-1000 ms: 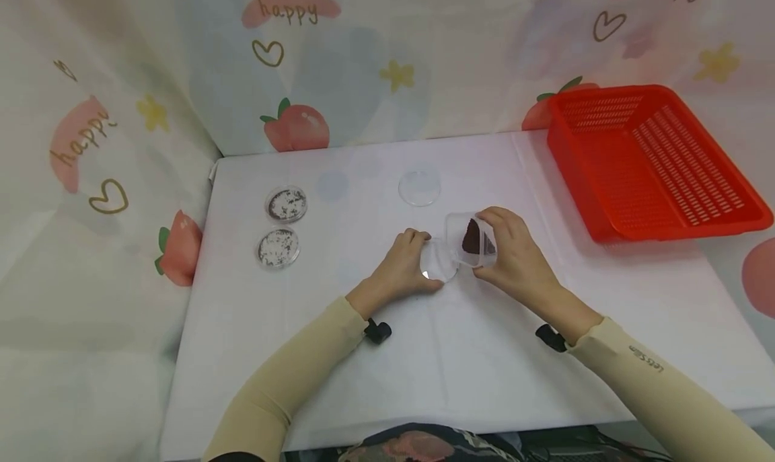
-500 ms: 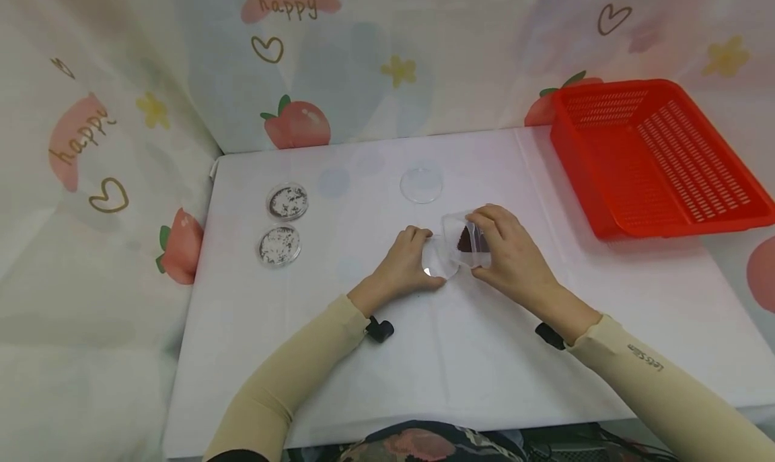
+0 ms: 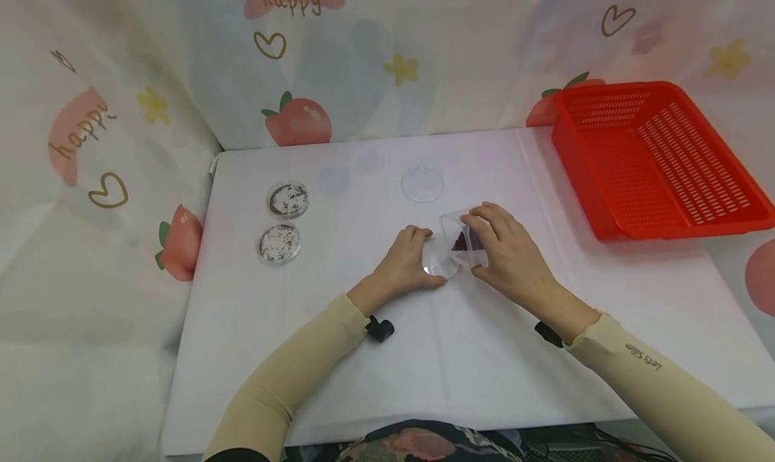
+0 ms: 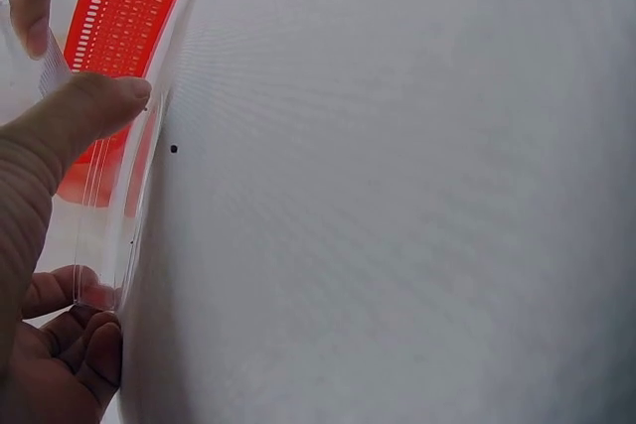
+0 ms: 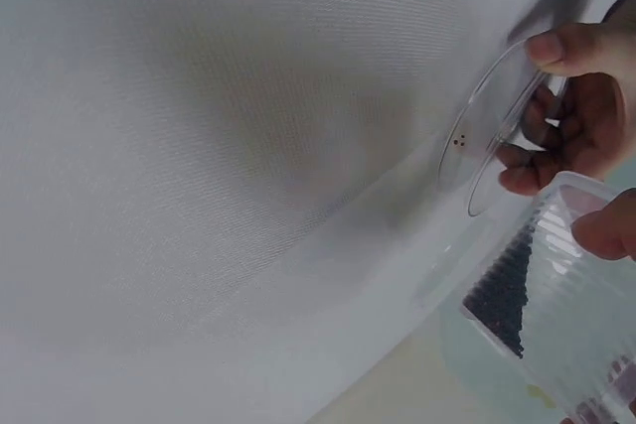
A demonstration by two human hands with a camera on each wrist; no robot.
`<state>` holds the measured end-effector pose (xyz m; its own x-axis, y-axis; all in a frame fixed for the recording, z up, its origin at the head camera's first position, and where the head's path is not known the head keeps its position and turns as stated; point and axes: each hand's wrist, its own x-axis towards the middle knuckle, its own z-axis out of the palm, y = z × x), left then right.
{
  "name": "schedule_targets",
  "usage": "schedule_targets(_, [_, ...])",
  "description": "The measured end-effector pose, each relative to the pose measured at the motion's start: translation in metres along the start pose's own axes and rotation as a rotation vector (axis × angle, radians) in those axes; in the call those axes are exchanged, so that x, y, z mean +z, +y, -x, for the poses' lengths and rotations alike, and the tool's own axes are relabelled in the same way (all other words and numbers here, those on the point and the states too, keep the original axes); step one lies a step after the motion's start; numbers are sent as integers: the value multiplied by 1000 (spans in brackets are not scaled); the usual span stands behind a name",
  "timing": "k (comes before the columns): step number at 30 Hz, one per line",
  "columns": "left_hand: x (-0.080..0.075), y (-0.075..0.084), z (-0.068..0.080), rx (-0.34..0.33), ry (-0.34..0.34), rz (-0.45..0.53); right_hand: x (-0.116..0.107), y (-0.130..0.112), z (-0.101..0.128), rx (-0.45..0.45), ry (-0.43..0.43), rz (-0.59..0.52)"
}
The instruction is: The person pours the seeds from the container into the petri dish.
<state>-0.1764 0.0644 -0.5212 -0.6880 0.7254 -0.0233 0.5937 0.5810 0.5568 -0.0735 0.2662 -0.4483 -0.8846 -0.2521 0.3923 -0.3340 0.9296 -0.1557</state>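
Observation:
My left hand (image 3: 404,263) holds a clear petri dish (image 3: 440,260) by its rim on the white table; thumb and fingers pinch the dish edge (image 4: 124,215). My right hand (image 3: 505,250) grips a clear plastic cup (image 3: 463,239) tipped toward that dish, with dark seeds (image 5: 500,290) piled near its mouth. In the right wrist view a few dark seeds lie in the petri dish (image 5: 489,131). Cup and dish nearly touch at the table's middle.
Two lidded petri dishes with dark and white seeds (image 3: 287,200) (image 3: 278,243) sit at the left. A clear empty lid or dish (image 3: 422,183) lies behind the hands. A red slotted basket (image 3: 654,156) stands at the back right. Printed fabric walls surround the table (image 3: 339,354).
My right hand has tipped the cup further down toward the dish and moved it slightly left. The left hand and dish have stayed in place.

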Motion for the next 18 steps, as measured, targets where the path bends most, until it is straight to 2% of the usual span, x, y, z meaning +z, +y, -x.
schedule_targets(18, [0, -2, -2, 7, 15, 15, 5, -5, -2, -64, -24, 81])
